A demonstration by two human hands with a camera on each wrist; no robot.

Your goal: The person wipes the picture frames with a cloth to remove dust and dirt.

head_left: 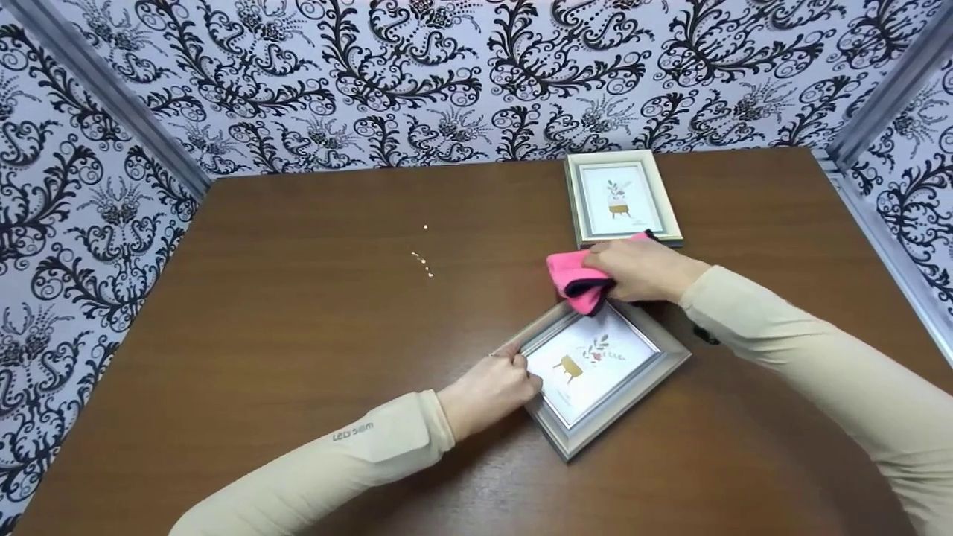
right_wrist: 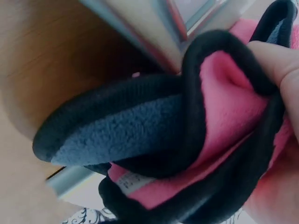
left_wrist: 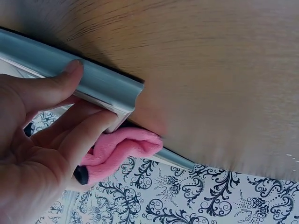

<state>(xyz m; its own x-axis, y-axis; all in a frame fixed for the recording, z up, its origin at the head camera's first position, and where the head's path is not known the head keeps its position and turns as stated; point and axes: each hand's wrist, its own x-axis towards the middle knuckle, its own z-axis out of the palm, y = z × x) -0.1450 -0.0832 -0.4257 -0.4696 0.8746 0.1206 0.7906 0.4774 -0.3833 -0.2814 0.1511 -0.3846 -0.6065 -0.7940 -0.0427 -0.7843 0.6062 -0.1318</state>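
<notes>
A silver picture frame [head_left: 633,394] with a plant-and-stool print lies turned at an angle on the table. My left hand [head_left: 491,391] grips its left edge; in the left wrist view the thumb [left_wrist: 70,79] lies on the outer side of the moulding and the fingers are on the face side. My right hand [head_left: 644,268] holds a bunched pink cloth [head_left: 569,272] with dark edging at the frame's far corner. Folds of the cloth [right_wrist: 229,93] fill much of the right wrist view, where its grey-blue reverse shows. Part of that corner is hidden under cloth and hand.
A second, cream picture frame [head_left: 670,201] lies behind the right hand, near the patterned back wall [head_left: 447,89]. Small pale specks [head_left: 423,261] are on the brown wooden table [head_left: 298,298], left of the frames. Patterned panels with metal posts stand at both sides.
</notes>
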